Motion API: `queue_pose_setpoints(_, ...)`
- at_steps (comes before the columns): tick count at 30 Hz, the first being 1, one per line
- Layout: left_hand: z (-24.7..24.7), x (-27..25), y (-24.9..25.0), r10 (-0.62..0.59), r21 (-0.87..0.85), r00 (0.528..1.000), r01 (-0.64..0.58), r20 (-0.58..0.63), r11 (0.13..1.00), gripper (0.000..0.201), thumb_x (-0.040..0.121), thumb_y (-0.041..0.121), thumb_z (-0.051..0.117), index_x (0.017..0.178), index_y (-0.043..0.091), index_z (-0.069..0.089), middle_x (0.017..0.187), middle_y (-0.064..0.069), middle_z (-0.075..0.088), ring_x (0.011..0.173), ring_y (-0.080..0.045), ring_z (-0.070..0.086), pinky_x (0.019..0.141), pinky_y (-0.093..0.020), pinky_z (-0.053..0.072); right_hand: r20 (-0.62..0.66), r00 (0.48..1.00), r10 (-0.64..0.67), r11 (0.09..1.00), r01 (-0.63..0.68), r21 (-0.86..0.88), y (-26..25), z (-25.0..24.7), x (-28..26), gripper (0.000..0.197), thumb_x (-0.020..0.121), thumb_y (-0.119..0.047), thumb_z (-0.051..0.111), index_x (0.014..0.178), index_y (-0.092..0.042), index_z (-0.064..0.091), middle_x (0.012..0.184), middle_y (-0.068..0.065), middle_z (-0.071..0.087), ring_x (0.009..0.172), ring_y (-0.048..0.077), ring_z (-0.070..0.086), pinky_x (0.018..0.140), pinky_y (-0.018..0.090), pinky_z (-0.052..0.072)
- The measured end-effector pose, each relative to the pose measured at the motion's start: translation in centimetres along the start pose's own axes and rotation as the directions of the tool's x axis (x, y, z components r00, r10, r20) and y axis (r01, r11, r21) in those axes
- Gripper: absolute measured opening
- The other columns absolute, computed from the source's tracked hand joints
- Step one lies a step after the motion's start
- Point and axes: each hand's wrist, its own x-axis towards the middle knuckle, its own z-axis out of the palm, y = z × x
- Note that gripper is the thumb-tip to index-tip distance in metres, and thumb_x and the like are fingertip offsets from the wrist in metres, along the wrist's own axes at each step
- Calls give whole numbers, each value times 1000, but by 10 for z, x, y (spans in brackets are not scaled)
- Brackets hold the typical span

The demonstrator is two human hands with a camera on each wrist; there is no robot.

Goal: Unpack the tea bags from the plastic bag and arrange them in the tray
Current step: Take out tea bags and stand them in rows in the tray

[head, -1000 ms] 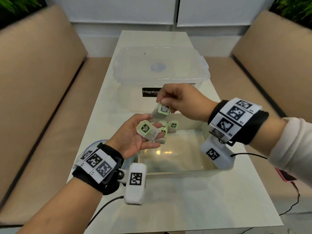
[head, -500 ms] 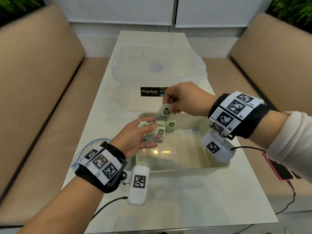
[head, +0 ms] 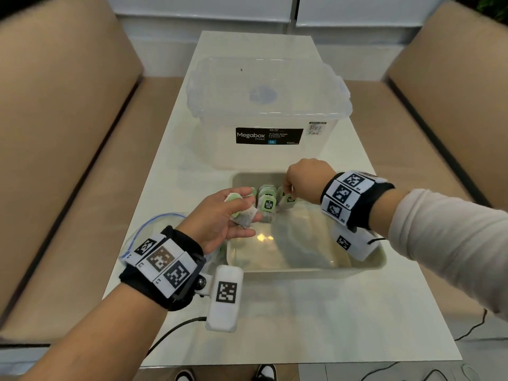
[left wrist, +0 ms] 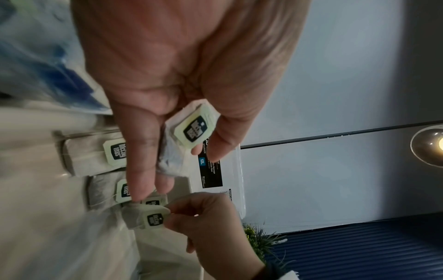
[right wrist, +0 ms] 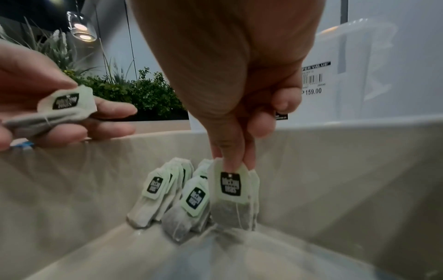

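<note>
— Beige tray point(head: 380, 264) on the worktop point(head: 302, 312): what's the right hand point(head: 305, 180) doing?
— Pinching a tea bag point(right wrist: 231, 193) upright beside the stacked ones point(right wrist: 167, 191).
— And the left hand point(head: 220, 218)?
— Gripping spare tea bags point(left wrist: 189, 136) above the tray's edge.

This looks like a booth seat in a café or lounge rather than a home. A long pale tabletop point(head: 316, 312) runs toward twelve o'clock between two tan upholstered benches, one at nine o'clock point(head: 55, 138) and one at three o'clock point(head: 453, 92). White wall panels point(head: 206, 6) close off the far end, leafy planter greenery point(right wrist: 143, 94) and a glass pendant lamp point(right wrist: 81, 28) show in the right wrist view, and a clear storage box point(head: 269, 111) on the tabletop carries a shop price sticker point(right wrist: 312, 79).
</note>
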Motion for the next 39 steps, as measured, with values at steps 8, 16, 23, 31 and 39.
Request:
queue_pose_setpoints(8,-1,-1,0,-7,-8,1000,7,-2,1000,20,90,11,56,109,16,59,105,-5,64,86,-21,71,74,-40,57,-28,1000,4,987,-8,-160,-10,14,9,23,90,-9,48,104,-14,65,100,9,65,83,29,58,66,29,39)
queue_pose_setpoints(16,0,-1,1,-12,-24,1000,12,-6,1000,31,90,-6,42,112,13,52,117,-8,59,85,-24,71,75,-41,56,-48,999,7,976,-17,-216,-10,15,8,21,90,-6,46,105,-10,60,100,10,64,90,30,61,65,31,39)
queue_pose_setpoints(23,1,-4,4,-21,-62,999,23,44,998,17,94,-4,35,102,5,46,111,-11,65,89,-27,70,77,-41,54,-184,981,55,998,-59,-19,-9,2,3,15,92,-24,49,98,-15,58,89,7,62,77,26,54,64,30,37)
queue_pose_setpoints(31,8,-4,12,94,190,995,-88,-21,978,9,88,7,58,93,15,60,88,-4,63,77,-14,67,72,-36,59,-241,958,-155,799,265,540,-25,-44,-31,20,81,-39,69,96,-26,67,87,-11,67,66,-2,53,66,17,41)
queue_pose_setpoints(39,21,-7,20,279,280,959,-256,-46,925,12,86,11,63,92,20,59,84,4,62,76,-10,64,68,-31,57,-275,957,-96,779,244,578,-15,-51,-40,14,83,-12,68,78,-22,59,71,-9,58,49,-14,49,51,3,39)
